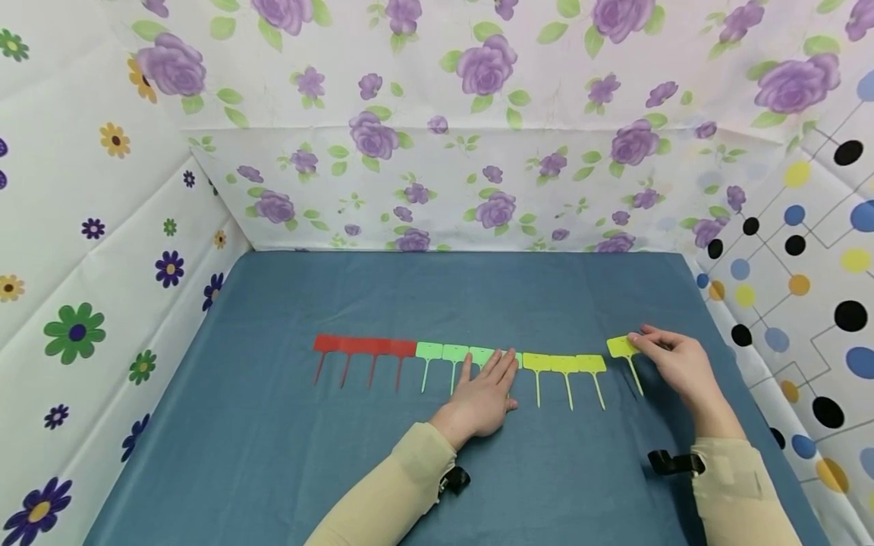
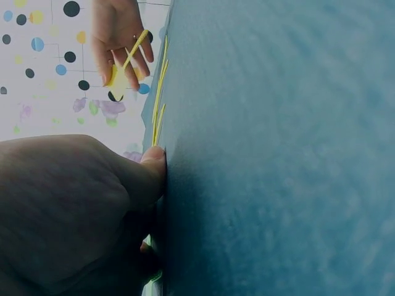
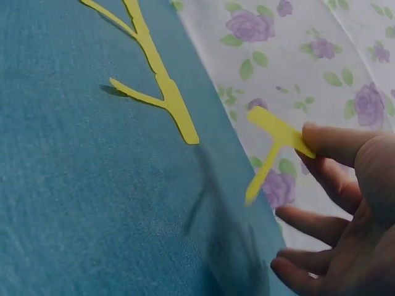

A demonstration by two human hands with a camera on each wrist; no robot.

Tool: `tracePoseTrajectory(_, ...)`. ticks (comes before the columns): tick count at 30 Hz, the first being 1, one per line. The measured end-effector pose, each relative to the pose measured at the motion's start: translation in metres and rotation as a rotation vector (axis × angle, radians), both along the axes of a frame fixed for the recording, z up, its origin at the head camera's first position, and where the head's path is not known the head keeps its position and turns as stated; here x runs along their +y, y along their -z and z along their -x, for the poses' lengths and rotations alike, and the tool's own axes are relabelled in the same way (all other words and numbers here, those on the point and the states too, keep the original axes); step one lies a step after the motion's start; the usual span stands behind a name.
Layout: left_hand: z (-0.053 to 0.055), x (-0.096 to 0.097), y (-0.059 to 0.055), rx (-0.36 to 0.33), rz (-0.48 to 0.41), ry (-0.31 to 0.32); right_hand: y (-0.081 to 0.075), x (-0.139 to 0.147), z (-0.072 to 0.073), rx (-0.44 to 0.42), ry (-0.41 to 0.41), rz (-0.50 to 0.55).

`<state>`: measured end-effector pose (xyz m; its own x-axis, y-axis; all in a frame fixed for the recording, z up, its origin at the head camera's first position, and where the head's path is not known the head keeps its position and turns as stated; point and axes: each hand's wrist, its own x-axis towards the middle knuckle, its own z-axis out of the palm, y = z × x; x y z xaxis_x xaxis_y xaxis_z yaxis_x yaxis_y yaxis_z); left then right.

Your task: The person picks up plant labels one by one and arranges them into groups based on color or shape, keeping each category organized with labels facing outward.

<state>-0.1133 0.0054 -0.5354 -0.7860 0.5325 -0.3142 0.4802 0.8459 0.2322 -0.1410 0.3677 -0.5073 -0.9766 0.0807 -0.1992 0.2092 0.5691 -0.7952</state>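
My right hand (image 1: 676, 364) pinches a yellow T-shaped plant label (image 1: 622, 347) between thumb and fingers, held by the edge of its head. In the right wrist view that label (image 3: 279, 131) hangs above the cloth, its shadow below. My left hand (image 1: 480, 398) lies palm down with fingers extended over the green plant labels (image 1: 429, 350), partly hiding them. The row on the table runs from several red labels (image 1: 348, 345) at the left, through the green ones, to three yellow labels (image 1: 564, 364) at the right, stems toward me. A gap separates the row from the held label.
A blue cloth (image 1: 287, 447) covers the table. Floral sheeting (image 1: 437, 189) rises at the back, with a flowered sheet (image 1: 102, 250) along the left and a dotted sheet (image 1: 819, 303) along the right. Black straps with cameras (image 1: 672, 462) sit at the wrists.
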Motion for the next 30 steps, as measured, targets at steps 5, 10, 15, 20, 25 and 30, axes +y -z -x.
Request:
tracePoseTrajectory(5,0.001,0.0,0.002,0.012,0.003,0.002,0.006,0.001,-0.004,-0.034,0.02,-0.072)
tracePoseTrajectory(10,0.001,0.0,0.002,0.014,0.003,0.003,0.012,0.001,-0.007,-0.051,0.011,-0.123)
tracePoseTrajectory(15,0.001,-0.001,0.004,0.012,0.005,0.0,0.016,0.0,-0.007,-0.062,0.017,-0.151)
tracePoseTrajectory(20,0.001,0.0,0.004,0.015,0.01,-0.002,0.017,-0.004,-0.007,-0.065,0.015,-0.189)
tracePoseTrajectory(25,0.001,0.0,0.003,0.023,0.011,-0.003,0.016,-0.008,-0.008,-0.064,0.008,-0.207)
tracePoseTrajectory(30,0.001,0.0,0.003,0.027,0.01,0.002,0.018,-0.009,-0.008,-0.063,0.008,-0.222)
